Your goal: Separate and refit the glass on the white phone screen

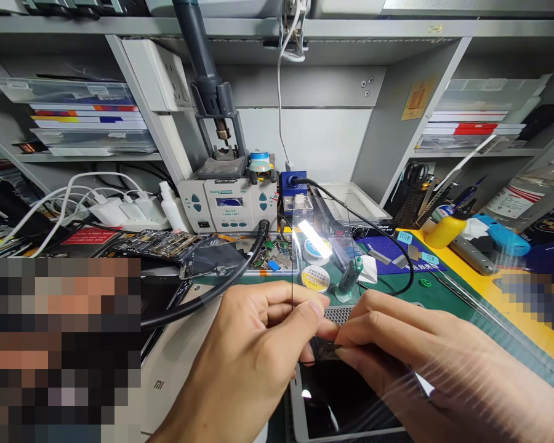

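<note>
A thin clear sheet with narrow dark edges stands upright between my hands, a bright reflection across it. My left hand pinches its lower left part between thumb and fingers. My right hand is closed beside it, fingertips pinched together close to the sheet's lower edge; the exact contact is hidden by the fingers. Below both hands lies a white-framed device with a black glass front. Behind the fingers shows a perforated metal surface. A streaky transparent film seems to cross my right hand.
A hot air station stands at the back, its black hose curving forward on the left. Round tins, a small bottle and a green mat lie beyond my hands. A silver tablet back is at left.
</note>
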Demonstrator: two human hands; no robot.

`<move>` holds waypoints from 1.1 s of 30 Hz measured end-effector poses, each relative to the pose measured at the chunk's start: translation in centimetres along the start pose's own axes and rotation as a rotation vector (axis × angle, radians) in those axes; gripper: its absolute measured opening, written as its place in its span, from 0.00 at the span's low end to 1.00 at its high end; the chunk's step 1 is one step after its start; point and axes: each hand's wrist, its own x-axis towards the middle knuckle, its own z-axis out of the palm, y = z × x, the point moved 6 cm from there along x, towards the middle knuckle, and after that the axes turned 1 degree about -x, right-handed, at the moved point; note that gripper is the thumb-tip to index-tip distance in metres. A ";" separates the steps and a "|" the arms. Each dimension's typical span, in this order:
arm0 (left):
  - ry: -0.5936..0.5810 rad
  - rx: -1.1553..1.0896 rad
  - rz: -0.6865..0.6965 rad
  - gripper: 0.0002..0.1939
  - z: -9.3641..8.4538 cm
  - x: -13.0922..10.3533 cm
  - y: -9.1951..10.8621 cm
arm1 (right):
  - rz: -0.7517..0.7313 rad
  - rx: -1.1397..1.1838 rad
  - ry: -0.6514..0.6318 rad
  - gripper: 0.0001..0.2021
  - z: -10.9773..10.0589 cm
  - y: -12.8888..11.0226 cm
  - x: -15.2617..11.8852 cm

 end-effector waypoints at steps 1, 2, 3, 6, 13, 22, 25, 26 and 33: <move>-0.004 0.000 -0.001 0.17 0.0 -0.1 0.0 | -0.002 0.002 -0.002 0.11 -0.1 -0.1 0.0; -0.004 0.001 -0.007 0.17 0.0 -0.1 0.0 | 0.001 0.002 0.002 0.11 -0.1 -0.2 0.0; -0.004 0.001 -0.013 0.17 0.0 -0.2 0.0 | 0.002 0.004 0.007 0.11 -0.2 -0.2 0.0; -0.008 0.003 -0.022 0.18 0.0 -0.2 -0.1 | 0.002 0.014 0.017 0.11 -0.2 -0.3 0.1; -0.007 -0.009 -0.037 0.19 -0.1 -0.1 -0.3 | 0.046 0.017 0.004 0.09 0.5 0.3 -0.4; -0.008 0.003 -0.051 0.18 -0.2 -0.1 -0.4 | 0.022 0.014 -0.011 0.11 -0.1 -0.1 0.1; -0.014 0.000 -0.057 0.17 -0.1 -0.1 -0.2 | 0.017 0.001 -0.030 0.12 0.0 -0.1 0.2; -0.014 0.002 -0.060 0.18 -0.1 -0.1 -0.2 | 0.012 -0.001 -0.032 0.12 0.0 -0.1 0.2; -0.011 -0.014 -0.049 0.17 -0.1 -0.1 -0.2 | 0.015 0.019 0.013 0.10 0.0 0.0 -0.1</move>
